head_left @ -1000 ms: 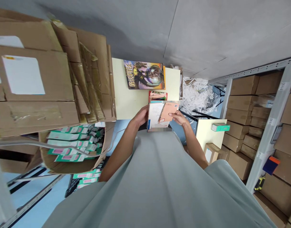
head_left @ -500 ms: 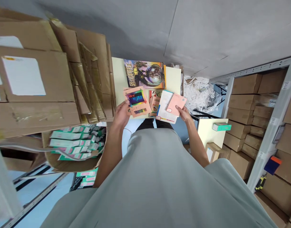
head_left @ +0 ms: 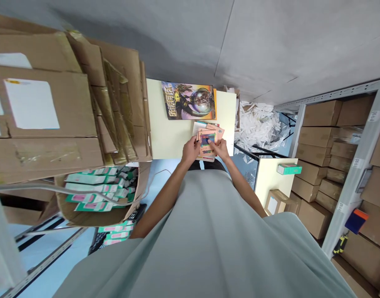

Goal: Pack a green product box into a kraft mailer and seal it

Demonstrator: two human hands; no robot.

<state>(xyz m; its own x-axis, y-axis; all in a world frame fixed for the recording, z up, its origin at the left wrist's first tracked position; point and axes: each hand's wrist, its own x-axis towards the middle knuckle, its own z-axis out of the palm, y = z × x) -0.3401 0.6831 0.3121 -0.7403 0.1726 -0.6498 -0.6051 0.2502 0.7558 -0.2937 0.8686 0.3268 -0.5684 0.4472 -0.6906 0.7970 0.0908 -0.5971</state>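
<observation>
Both hands meet over a small stack of thin booklets (head_left: 210, 133) on a pale yellow table (head_left: 165, 132). My left hand (head_left: 190, 150) grips the stack's left edge with curled fingers. On the right side, my right hand (head_left: 221, 149) pinches the top pink booklet with a colourful picture. A large book with a fantasy cover (head_left: 188, 101) lies just beyond the stack on the same table.
Stacked cardboard boxes (head_left: 47, 107) and folded flat cartons stand left of the table. Below them an open box holds green and pink packets (head_left: 93, 186). Metal shelving with brown boxes (head_left: 326, 145) fills the right. A bin of white paper scraps (head_left: 258, 124) sits beside the table.
Half a second ago the hands were apart, the left holding the pink picture booklet, the right holding other booklets. They have come together and the booklets now form one stack on the table.
</observation>
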